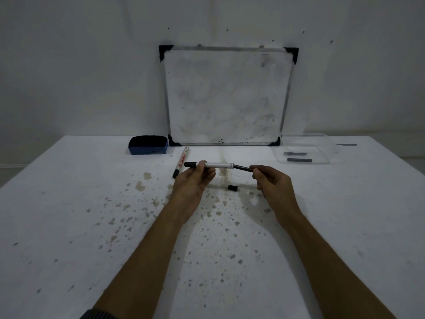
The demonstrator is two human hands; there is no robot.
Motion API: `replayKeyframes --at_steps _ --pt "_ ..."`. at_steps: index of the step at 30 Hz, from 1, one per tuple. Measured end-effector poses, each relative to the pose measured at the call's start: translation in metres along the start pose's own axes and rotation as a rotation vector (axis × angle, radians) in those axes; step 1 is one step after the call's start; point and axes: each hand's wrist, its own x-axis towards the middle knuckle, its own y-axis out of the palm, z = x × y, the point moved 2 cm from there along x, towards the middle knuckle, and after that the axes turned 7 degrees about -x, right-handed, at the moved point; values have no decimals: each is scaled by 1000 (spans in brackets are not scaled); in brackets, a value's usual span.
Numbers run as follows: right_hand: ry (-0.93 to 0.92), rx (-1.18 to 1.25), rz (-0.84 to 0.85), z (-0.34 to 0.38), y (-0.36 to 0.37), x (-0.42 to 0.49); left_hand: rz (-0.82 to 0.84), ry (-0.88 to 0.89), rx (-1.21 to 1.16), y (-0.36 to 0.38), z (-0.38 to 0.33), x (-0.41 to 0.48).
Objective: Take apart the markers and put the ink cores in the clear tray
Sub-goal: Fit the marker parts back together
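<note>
My left hand (195, 180) grips a white marker barrel (218, 165) with a black cap, held level above the table. A dark ink core (242, 167) sticks out of the barrel's right end, and the fingertips of my right hand (271, 183) pinch its free end. A small black end plug (232, 188) lies on the table below the hands. A second white marker (181, 161) with a black cap lies beyond my left hand. At the back right stands the clear tray (322, 161), with two dark ink cores (299, 157) in it.
A small whiteboard (227, 97) leans against the wall at the table's back edge. A blue eraser (148, 145) sits to its left. A dark stick (346, 144) lies behind the tray. The white table top (92, 203) is speckled with stains.
</note>
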Motion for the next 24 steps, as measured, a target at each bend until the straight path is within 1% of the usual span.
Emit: replayKeyframes --at_steps 4,7,10,13,14,15,17,18,19,20,21,22,24 --pt "-103 -95 -5 6 7 -6 65 -1 123 3 4 -2" --pt "-141 -148 46 8 13 -8 111 2 156 4 4 -4" --pt "-120 -166 63 7 13 -8 129 -20 164 3 1 -5" --pt "-65 -95 70 9 8 -8 163 -46 244 5 -1 -8" --pt "-49 -70 71 9 7 -8 169 -10 336 6 -2 -9" --pt "-41 -64 68 9 6 -7 171 73 487 7 -5 -11" --pt "-53 -94 70 9 5 -6 176 343 867 9 -11 -12" --pt "-68 -121 84 10 6 -6 196 470 1029 11 -13 -14" --pt "-85 -147 102 10 7 -8 228 561 1154 12 -14 -14" --pt "-98 -166 117 10 9 -8 262 607 1239 12 -12 -14" --pt "-109 -176 130 10 12 -9 291 610 1288 12 -10 -15" --pt "-117 -182 140 11 14 -10 303 579 1307 10 -6 -15" --pt "-134 -202 153 11 19 -11 304 486 1269 6 0 -17"
